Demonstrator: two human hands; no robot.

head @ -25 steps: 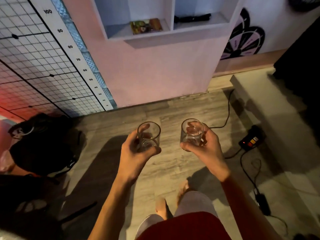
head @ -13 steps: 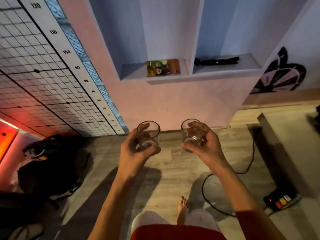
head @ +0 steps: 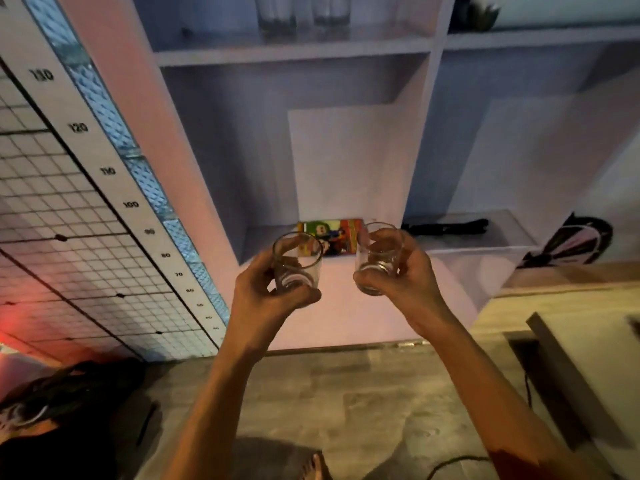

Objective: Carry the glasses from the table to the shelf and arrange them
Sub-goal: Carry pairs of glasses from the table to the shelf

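Observation:
My left hand (head: 266,296) grips a short clear glass (head: 298,261) around its lower half, held upright at chest height. My right hand (head: 405,275) holds a second clear glass (head: 379,254) the same way, a little to the right. Both are raised in front of the white shelf unit (head: 294,57). Two glasses (head: 301,15) stand on the upper shelf board at the top of the view, blurred.
A colourful box (head: 334,235) lies in the lower left compartment and a black object (head: 446,226) in the lower right one. A gridded wall panel with a height scale (head: 114,188) stands at left. A dark bag (head: 69,393) and a cable (head: 450,462) lie on the floor.
My view has tilted up and closed in on the shelf, bringing the upper shelf board and its glasses into sight. Both hands have risen with their glasses.

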